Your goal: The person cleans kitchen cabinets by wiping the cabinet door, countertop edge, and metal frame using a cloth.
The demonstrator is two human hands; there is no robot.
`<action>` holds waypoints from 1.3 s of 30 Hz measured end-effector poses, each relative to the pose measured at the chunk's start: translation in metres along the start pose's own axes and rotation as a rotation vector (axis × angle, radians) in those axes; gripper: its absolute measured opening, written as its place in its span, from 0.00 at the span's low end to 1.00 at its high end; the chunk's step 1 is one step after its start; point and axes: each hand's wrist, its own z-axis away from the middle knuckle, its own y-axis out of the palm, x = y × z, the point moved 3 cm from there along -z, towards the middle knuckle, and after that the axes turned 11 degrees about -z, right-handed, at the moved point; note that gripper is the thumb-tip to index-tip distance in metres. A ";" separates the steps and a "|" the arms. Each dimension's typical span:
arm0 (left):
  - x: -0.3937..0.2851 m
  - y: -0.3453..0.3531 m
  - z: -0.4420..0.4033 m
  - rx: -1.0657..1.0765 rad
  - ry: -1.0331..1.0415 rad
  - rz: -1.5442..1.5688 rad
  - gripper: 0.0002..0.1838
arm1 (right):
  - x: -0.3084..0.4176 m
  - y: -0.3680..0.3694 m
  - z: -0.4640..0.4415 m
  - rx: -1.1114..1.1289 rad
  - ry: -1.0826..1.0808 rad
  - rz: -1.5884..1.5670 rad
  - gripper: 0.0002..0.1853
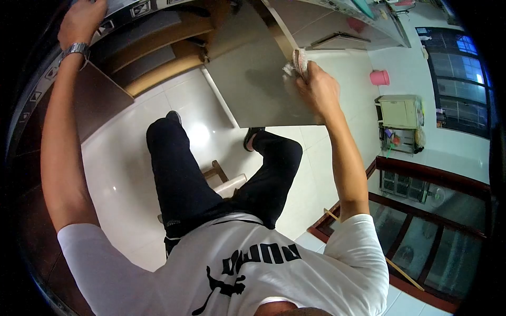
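Two bare hands are seen here, both of the person who wears the camera. At the upper left of the frame, the left hand (81,23), with a watch (78,49) at its wrist, is on the patterned edge of the surface (50,73); its fingertips are near the border of the view, so I cannot tell if its fingers are apart or together. Right of the upper centre, the right hand (319,87) has its fingers closed on a crumpled whitish cloth (300,64), which lies at the side edge of the grey door (247,92). This door stands wide open, and to its left the wooden shelves (158,71) of the cabinet can be seen. As for what is done, the door is already opened and the cloth is in the hand, at the edge. It cannot be told which parts of the door the cloth has passed over, so how much is left is also not clear; I see no sure line between a treated part and an untreated one. Below the door, the legs in black trousers (176,168) are bent and spread above the pale floor (118,158), with a wooden stool (230,185) between them. Far at the right, a pink bucket (379,78) is visible.
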 end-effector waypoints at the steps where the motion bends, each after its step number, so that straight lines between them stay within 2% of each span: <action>1: 0.000 0.000 0.001 -0.021 0.009 0.011 0.35 | 0.002 0.000 -0.002 0.002 -0.001 -0.001 0.16; 4: -0.002 0.002 0.000 -0.005 -0.008 -0.018 0.35 | 0.006 0.003 -0.019 0.028 0.019 0.069 0.15; 6: -0.005 -0.005 0.006 -0.022 -0.008 -0.014 0.35 | 0.007 0.013 -0.047 -0.054 -0.054 0.110 0.15; 11: -0.001 -0.007 0.002 -0.011 -0.029 -0.022 0.34 | 0.010 0.023 -0.070 -0.094 -0.051 0.084 0.16; 16: 0.004 -0.003 -0.002 -0.009 -0.040 -0.018 0.35 | 0.001 0.005 -0.016 -0.082 -0.084 0.041 0.17; 21: 0.007 0.003 -0.006 -0.033 -0.029 -0.056 0.35 | -0.020 -0.012 0.059 -0.051 -0.019 -0.064 0.16; 25: -0.004 -0.011 0.003 0.021 -0.031 -0.013 0.34 | -0.023 -0.015 0.069 -0.023 0.006 -0.066 0.15; 30: 0.000 -0.004 -0.001 0.020 -0.022 -0.008 0.34 | -0.018 -0.005 0.033 0.043 0.000 0.082 0.13; 31: -0.001 -0.005 0.000 0.050 -0.035 -0.030 0.33 | -0.013 -0.003 0.023 -0.019 -0.059 0.084 0.14; 34: -0.002 -0.008 0.003 0.005 -0.037 0.009 0.33 | 0.002 0.005 -0.022 -0.056 -0.029 0.106 0.14; 39: 0.000 0.000 0.003 -0.048 -0.014 -0.011 0.33 | 0.007 0.039 -0.113 -0.148 -0.095 0.121 0.16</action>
